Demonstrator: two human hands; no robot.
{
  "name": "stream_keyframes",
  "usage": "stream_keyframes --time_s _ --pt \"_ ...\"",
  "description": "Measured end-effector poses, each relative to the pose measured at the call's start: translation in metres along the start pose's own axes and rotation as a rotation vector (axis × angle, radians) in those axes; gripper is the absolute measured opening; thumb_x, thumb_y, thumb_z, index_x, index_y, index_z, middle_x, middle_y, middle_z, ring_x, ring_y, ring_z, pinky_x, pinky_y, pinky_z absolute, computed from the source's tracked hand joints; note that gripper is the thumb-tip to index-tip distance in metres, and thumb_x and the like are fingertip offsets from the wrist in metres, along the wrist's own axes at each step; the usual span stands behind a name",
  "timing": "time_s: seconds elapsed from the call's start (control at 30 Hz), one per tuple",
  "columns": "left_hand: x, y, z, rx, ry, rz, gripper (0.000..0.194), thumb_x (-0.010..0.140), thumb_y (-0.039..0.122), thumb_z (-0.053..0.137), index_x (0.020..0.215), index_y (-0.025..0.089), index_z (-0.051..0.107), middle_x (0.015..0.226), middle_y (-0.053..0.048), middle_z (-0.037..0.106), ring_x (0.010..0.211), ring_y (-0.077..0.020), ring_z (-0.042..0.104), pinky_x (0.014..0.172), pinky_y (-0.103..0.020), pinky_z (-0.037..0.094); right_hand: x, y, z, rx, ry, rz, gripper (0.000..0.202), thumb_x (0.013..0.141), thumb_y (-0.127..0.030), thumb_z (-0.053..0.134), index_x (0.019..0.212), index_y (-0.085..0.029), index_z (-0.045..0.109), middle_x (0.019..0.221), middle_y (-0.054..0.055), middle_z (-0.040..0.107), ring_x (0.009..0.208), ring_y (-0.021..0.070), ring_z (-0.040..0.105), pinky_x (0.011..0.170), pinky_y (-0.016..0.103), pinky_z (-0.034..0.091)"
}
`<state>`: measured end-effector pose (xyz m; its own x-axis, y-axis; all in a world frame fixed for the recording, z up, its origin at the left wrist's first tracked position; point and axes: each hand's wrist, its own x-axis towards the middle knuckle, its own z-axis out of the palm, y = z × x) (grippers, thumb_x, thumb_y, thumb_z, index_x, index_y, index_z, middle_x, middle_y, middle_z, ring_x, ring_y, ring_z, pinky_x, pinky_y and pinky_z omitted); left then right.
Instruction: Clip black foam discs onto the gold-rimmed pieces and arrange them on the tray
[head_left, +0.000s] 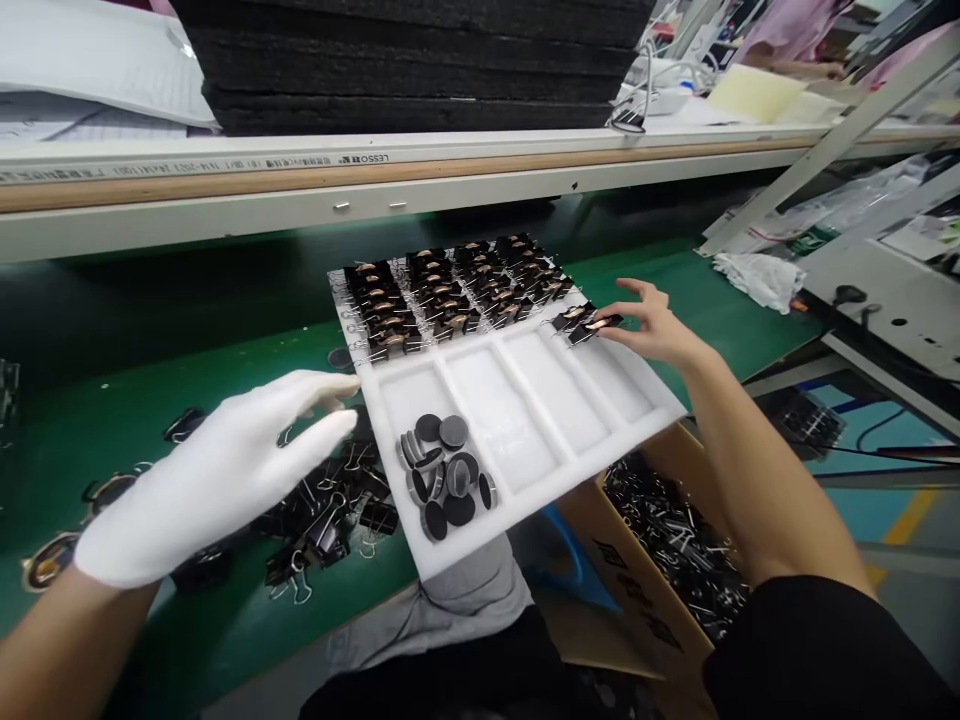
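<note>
My left hand (240,455), in a white glove, is beside the left edge of a white tray (525,500), thumb and fingers apart with nothing between them. Bare, my right hand (649,325) has its thumb and a finger on a black binder clip (600,326) at the tray's right side. Another clip stands just left of it. Rows of binder clips (442,300) clamped on tan-edged pieces fill the far part of the tray. Dark round discs (450,475) lie loose in the near left compartment.
Loose binder clips (326,520) lie on the green table (247,370) below my left hand. A cardboard box (675,620) of many clips stands low at right. A shelf (450,190) with black foam-like sheets (420,60) crosses the back.
</note>
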<state>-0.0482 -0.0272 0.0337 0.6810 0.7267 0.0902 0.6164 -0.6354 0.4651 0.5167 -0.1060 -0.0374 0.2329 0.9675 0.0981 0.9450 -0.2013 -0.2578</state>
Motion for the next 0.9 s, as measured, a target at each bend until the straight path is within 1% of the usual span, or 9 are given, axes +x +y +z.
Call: stream_keyframes --time_s 0.17,0.33,0.4,0.47,0.5,0.57,0.67,0.77,0.9 --pt "-0.003 -0.001 -0.001 0.013 -0.021 0.019 0.043 0.105 0.058 0.05 0.139 0.038 0.065 0.141 0.005 0.072 0.122 -0.0211 0.07 0.107 -0.032 0.055 0.011 0.002 0.015 0.047 -0.058 0.0 0.041 0.092 -0.06 0.066 0.118 -0.031 0.079 0.171 0.013 0.035 0.16 0.0499 0.026 0.122 0.072 0.032" --pt "-0.008 -0.005 -0.01 0.055 -0.011 0.022 0.048 0.104 0.062 0.048 0.141 0.037 0.064 0.141 0.003 0.072 0.122 -0.0248 0.07 0.107 -0.037 0.055 0.007 -0.013 0.003 0.04 -0.008 -0.041 0.039 0.087 -0.057 0.072 0.112 -0.027 0.079 0.164 0.017 0.046 0.156 0.0495 0.037 0.124 0.073 0.028" --pt "-0.012 -0.01 -0.02 0.11 0.017 -0.012 0.049 0.103 0.064 0.048 0.141 0.038 0.065 0.142 0.003 0.071 0.123 -0.0265 0.07 0.108 -0.04 0.054 -0.004 -0.038 -0.005 0.07 0.091 -0.072 0.038 0.087 -0.053 0.073 0.115 -0.027 0.077 0.157 0.018 0.053 0.152 0.0467 0.043 0.124 0.071 0.031" --pt "-0.017 -0.015 -0.035 0.177 0.055 -0.067 0.049 0.102 0.064 0.048 0.141 0.039 0.064 0.142 0.004 0.071 0.123 -0.0279 0.07 0.109 -0.043 0.054 -0.019 -0.078 -0.009 0.099 0.196 -0.152 0.033 0.092 -0.049 0.07 0.117 -0.028 0.074 0.15 0.017 0.06 0.146 0.0425 0.052 0.12 0.067 0.04" --pt "-0.019 -0.018 -0.042 0.215 0.076 -0.098 0.049 0.102 0.063 0.048 0.142 0.039 0.063 0.142 0.004 0.071 0.123 -0.0284 0.07 0.11 -0.045 0.054 -0.028 -0.101 -0.008 0.107 0.199 -0.24 0.03 0.095 -0.046 0.068 0.118 -0.028 0.073 0.146 0.017 0.063 0.143 0.0405 0.055 0.119 0.065 0.042" --pt "-0.025 -0.023 -0.058 0.291 0.105 -0.167 0.05 0.102 0.061 0.046 0.144 0.038 0.061 0.143 0.005 0.069 0.123 -0.0294 0.07 0.111 -0.05 0.053 -0.044 -0.149 0.001 0.146 0.167 -0.45 0.024 0.099 -0.039 0.064 0.118 -0.028 0.073 0.138 0.015 0.068 0.134 0.0375 0.061 0.113 0.062 0.048" --pt "-0.034 -0.031 -0.076 0.373 0.091 -0.296 0.052 0.104 0.057 0.041 0.144 0.032 0.062 0.145 0.002 0.068 0.125 -0.0314 0.068 0.112 -0.054 0.052 -0.061 -0.203 0.025 0.085 -0.051 -0.688 0.032 0.103 -0.039 0.061 0.129 -0.026 0.071 0.136 0.015 0.071 0.127 0.0389 0.065 0.101 0.062 0.054" --pt "-0.052 -0.047 -0.083 0.384 0.062 -0.403 0.055 0.105 0.054 0.038 0.142 0.024 0.065 0.144 -0.004 0.07 0.128 -0.0328 0.067 0.113 -0.052 0.051 -0.062 -0.222 0.051 0.051 -0.206 -0.842 0.039 0.103 -0.039 0.06 0.138 -0.025 0.069 0.125 0.015 0.077 0.115 0.041 0.07 0.085 0.059 0.059" --pt "-0.097 -0.079 -0.074 0.372 0.184 -0.476 0.055 0.107 0.049 0.034 0.139 0.02 0.068 0.143 -0.007 0.071 0.133 -0.0277 0.065 0.118 -0.041 0.047 -0.048 -0.213 0.065 0.117 -0.238 -0.878 0.04 0.098 -0.043 0.065 0.135 -0.031 0.075 0.102 0.015 0.079 0.094 0.042 0.074 0.076 0.063 0.061"
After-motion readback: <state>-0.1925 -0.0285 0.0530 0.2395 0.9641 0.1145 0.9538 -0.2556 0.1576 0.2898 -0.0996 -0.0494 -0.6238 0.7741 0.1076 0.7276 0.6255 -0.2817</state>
